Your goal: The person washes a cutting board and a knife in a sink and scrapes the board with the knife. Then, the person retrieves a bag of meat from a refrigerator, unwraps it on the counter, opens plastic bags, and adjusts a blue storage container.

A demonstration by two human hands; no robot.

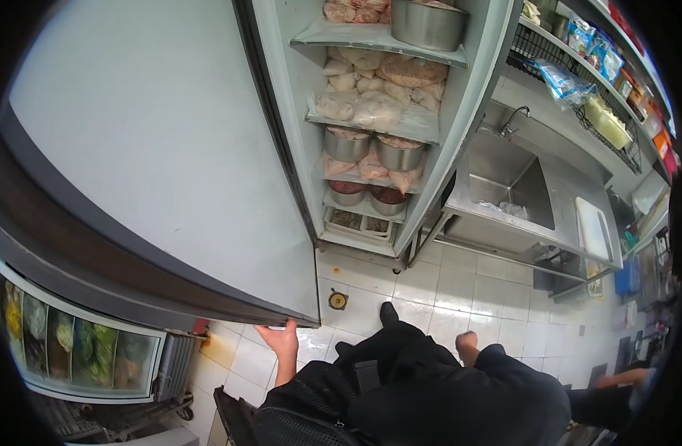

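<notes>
My left hand (pixel 280 339) grips the lower edge of the white fridge door (pixel 170 163), which stands wide open on the left. My right hand (pixel 466 341) hangs low beside my dark clothing, its fingers curled; whether it holds anything is too small to tell. Ahead is the open fridge, whose shelves (pixel 378 123) carry bagged pale meat (pixel 378 109). Metal pots (pixel 346 146) with pinkish and dark red contents stand lower down, and two white trays (pixel 347 220) sit at the bottom.
A steel sink (pixel 508 182) and white cutting board (pixel 593 227) stand at right, below wire shelves with packets. A glass-fronted cooler (pixel 88 342) with vegetables is at lower left. A floor drain (pixel 338 299) lies ahead. Another person's arm (pixel 623 378) shows at far right.
</notes>
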